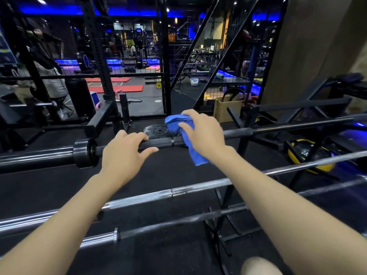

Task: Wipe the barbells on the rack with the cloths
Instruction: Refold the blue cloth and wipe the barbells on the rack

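Note:
A black barbell (158, 143) lies across the rack at the top, with a thick collar at its left end. My left hand (123, 153) grips its shaft just right of the collar, fingers curled over the bar. My right hand (202, 133) holds a bunched blue cloth (183, 130) wrapped over the same bar further right; a tail of the cloth hangs below the bar. Nearer to me a chrome barbell (178, 191) lies on the rack, and below it a darker barbell (158, 228).
The black rack frame (244, 139) stands at the right. A black weight plate (156, 132) lies on the floor behind the top bar. A yellow medicine ball (305, 155) sits low at the right. A cardboard box (226, 110) and wire fencing stand behind.

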